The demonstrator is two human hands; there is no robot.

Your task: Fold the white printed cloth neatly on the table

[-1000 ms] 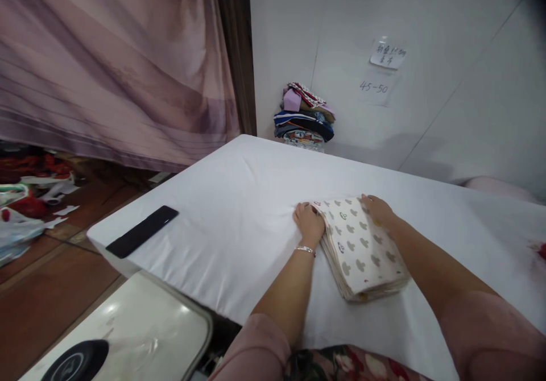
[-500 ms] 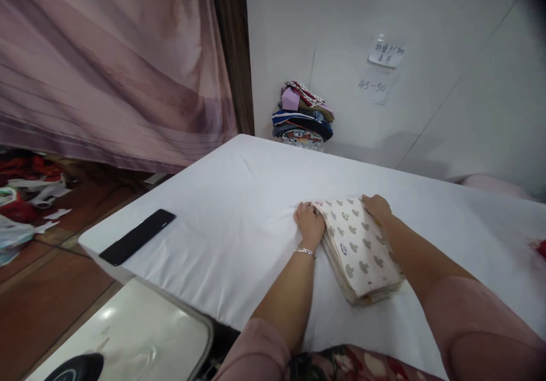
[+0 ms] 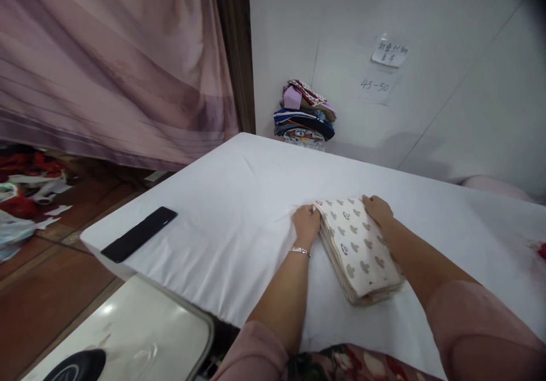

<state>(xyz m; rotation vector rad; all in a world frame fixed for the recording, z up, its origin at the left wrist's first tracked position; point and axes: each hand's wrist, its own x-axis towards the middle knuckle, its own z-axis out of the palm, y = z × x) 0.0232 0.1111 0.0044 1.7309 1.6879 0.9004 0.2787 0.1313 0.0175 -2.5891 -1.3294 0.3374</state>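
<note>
A folded cream cloth point(image 3: 358, 247) printed with grey mouse-head shapes lies on the white-covered table point(image 3: 230, 210). My left hand point(image 3: 306, 223) rests against the cloth's left edge, fingers curled at its far left corner. My right hand point(image 3: 377, 208) lies on the cloth's far right corner, fingers bent over the edge. Both forearms reach forward from pink sleeves, and a thin bracelet circles my left wrist.
A black phone point(image 3: 139, 234) lies near the table's left edge. A pile of folded clothes point(image 3: 305, 116) stands against the white wall behind the table. A pink curtain point(image 3: 115, 62) hangs at the left, with bags and scraps on the brown floor point(image 3: 25, 199). A white chair seat point(image 3: 128, 335) sits below left.
My hands and the cloth have hardly moved; only the camera has shifted slightly.
</note>
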